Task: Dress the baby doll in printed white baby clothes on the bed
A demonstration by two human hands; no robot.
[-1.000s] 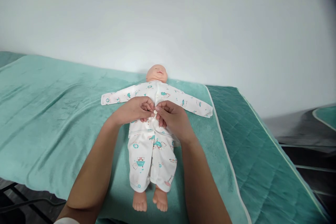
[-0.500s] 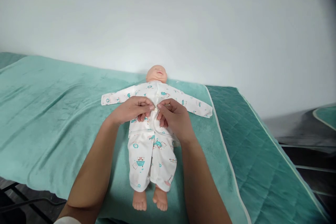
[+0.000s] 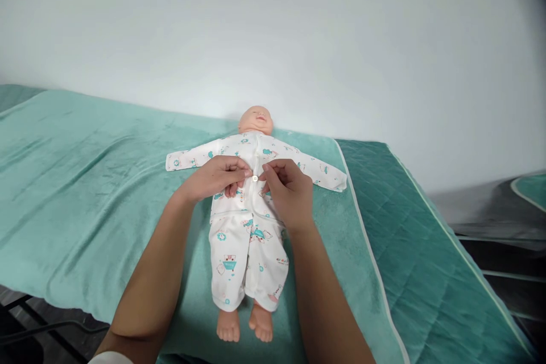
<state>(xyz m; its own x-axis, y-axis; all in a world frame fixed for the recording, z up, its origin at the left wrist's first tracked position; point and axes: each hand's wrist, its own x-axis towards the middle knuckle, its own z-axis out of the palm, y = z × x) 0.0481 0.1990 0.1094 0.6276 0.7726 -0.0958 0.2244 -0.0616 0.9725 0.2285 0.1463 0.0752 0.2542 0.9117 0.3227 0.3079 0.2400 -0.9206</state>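
Observation:
A baby doll [image 3: 256,119] lies face up in a white printed shirt [image 3: 238,145] and matching trousers [image 3: 228,273], its arms spread out and its feet bare. A small pale button [image 3: 255,178] shows on the front opening at mid-chest. My left hand [image 3: 217,177] pinches the shirt edge just left of the button, thumb against index finger. To the button's right, my right hand [image 3: 290,189] is closed in a pinch at the other side of the front; its fingertips hide most of the cloth there.
A light green blanket [image 3: 85,182] lies under the doll. To the right is a darker quilted cover [image 3: 426,250]. A white wall [image 3: 273,40] rises behind the doll's head. Dark metal bars [image 3: 46,327] show at the lower left, below the blanket's edge.
My right hand has shifted slightly to the right, away from the button, which is more exposed. My left hand has stayed nearly in place.

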